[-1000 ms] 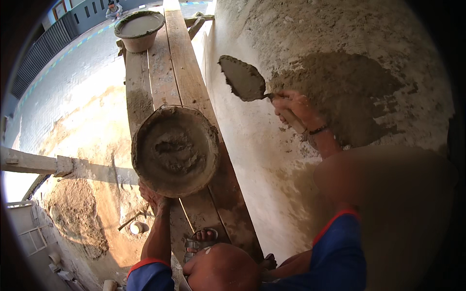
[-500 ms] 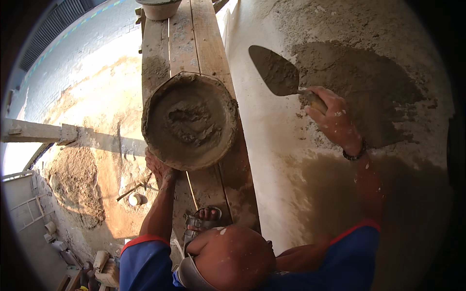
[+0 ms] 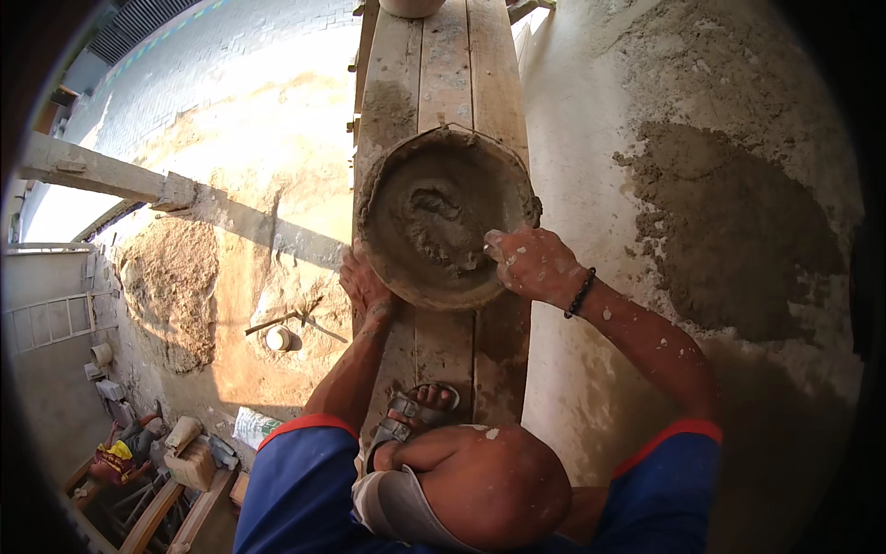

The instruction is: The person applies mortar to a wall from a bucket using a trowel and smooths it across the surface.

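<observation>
A round bucket (image 3: 383, 175) crusted with grey mortar stands on the planks, and wet mortar (image 3: 438, 217) fills much of it, ridged in the middle. My left hand (image 3: 365, 283) grips the bucket low on its left side, the fingers along the outer wall. At the right rim my right hand (image 3: 540, 265) is closed around the trowel's handle, knuckles up. The trowel's blade is down in the bucket, and hand and mortar mostly hide it.
Wooden planks (image 3: 448, 83) run forward as a narrow platform, with another bucket (image 3: 412, 7) at the far end. To the right is a wall with a dark wet mortar patch (image 3: 738, 231). Lower down on the left are a sand heap (image 3: 171, 291), a post (image 3: 101, 175) and a person (image 3: 120, 457).
My right hand has brought the trowel from beside the wall leftward into the bucket. The view has shifted, so the planks and bucket appear farther right. My left hand stays at the bucket.
</observation>
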`<state>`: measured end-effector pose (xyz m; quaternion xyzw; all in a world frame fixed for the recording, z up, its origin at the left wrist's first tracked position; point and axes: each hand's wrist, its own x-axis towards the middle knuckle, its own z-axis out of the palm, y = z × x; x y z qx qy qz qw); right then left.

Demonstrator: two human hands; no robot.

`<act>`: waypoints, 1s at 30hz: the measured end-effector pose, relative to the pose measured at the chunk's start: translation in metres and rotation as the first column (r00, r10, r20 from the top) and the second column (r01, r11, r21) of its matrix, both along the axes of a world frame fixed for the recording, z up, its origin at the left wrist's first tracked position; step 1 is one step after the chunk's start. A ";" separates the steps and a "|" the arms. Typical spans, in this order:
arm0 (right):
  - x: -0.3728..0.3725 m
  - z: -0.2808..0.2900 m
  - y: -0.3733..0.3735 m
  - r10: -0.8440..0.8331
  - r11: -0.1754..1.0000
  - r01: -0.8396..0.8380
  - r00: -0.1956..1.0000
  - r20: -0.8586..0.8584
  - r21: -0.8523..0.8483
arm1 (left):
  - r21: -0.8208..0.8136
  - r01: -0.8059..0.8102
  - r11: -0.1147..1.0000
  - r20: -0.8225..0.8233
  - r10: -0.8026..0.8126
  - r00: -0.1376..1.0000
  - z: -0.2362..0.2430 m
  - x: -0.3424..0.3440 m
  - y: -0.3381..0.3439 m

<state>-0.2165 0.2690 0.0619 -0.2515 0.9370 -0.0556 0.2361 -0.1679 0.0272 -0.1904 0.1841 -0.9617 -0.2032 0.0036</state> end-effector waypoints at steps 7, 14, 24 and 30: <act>0.023 -0.001 0.013 -0.172 0.945 0.193 0.980 0.101 -0.263 | -0.012 -0.001 1.000 -0.004 0.001 1.000 -0.002 0.002 -0.002; 0.037 -0.003 0.020 -0.249 0.911 0.227 0.968 -0.022 -0.345 | -0.015 0.009 1.000 -0.050 -0.010 0.999 0.000 0.001 -0.003; 0.004 0.107 0.041 -0.352 0.820 0.287 0.935 -0.041 -0.496 | 0.153 -0.006 0.988 0.060 -0.003 0.998 -0.022 -0.004 -0.006; -0.022 0.182 0.089 -0.544 0.605 0.584 0.800 0.255 -0.542 | -0.024 -0.086 0.996 0.017 0.087 0.996 -0.019 0.003 -0.016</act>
